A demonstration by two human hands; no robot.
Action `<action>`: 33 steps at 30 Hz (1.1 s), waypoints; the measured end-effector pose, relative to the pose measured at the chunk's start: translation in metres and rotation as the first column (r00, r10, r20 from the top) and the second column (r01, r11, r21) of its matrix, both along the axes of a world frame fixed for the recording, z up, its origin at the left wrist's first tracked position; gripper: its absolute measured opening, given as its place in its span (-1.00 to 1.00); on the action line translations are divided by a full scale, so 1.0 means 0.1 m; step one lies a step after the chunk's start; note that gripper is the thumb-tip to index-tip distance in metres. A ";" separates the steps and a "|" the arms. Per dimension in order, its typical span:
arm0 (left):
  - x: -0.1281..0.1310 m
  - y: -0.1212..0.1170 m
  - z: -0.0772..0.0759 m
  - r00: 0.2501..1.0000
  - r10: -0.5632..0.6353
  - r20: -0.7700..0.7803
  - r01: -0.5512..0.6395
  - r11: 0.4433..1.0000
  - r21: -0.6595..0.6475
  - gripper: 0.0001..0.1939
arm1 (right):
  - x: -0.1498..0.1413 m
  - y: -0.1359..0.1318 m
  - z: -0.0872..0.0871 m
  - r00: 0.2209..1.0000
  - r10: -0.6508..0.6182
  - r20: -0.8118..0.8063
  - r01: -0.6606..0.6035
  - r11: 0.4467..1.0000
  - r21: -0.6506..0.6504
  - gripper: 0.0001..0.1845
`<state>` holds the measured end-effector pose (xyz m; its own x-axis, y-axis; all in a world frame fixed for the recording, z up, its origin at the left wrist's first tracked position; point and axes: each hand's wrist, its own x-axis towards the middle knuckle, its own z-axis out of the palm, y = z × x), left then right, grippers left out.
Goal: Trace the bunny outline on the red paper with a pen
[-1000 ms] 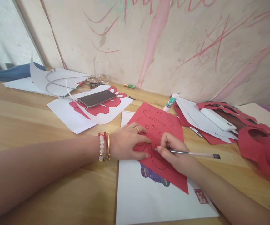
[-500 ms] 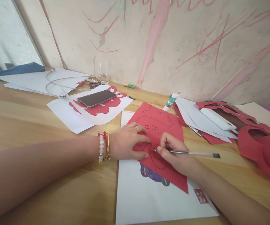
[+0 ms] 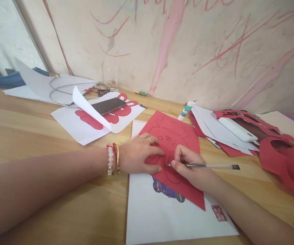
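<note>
the splayed left hand (image 3: 140, 154) seemingly steadies red paper (image 3: 177, 132) at its left edge; the right hand (image 3: 195, 174) grasps a pen (image 3: 213, 166).

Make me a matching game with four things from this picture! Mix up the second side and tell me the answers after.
Things:
1. pen
2. glue stick
3. glass
4. left hand

Matches:
A. holding some liquid
B. spread over the red paper
C. held in the right hand
D. white and green

Right pairs: 1-C, 2-D, 3-A, 4-B
</note>
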<state>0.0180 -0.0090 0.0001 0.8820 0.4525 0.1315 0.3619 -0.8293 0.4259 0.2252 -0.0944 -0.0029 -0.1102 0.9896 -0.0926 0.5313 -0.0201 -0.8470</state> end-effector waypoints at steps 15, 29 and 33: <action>0.00 0.00 -0.01 1.000 -0.003 0.006 0.003 1.000 0.014 -0.60 | -0.02 -0.01 0.03 0.999 0.017 -0.032 -0.017 1.000 -0.018 -0.76; -0.01 0.01 0.00 1.000 -0.006 0.000 0.006 1.000 0.010 -0.60 | 0.00 0.00 0.01 0.998 0.022 -0.053 -0.023 0.999 -0.026 -0.77; -0.01 0.01 -0.01 1.000 -0.006 0.013 0.006 1.000 0.021 -0.60 | -0.01 0.00 0.02 0.999 0.026 -0.048 -0.027 0.999 -0.019 -0.77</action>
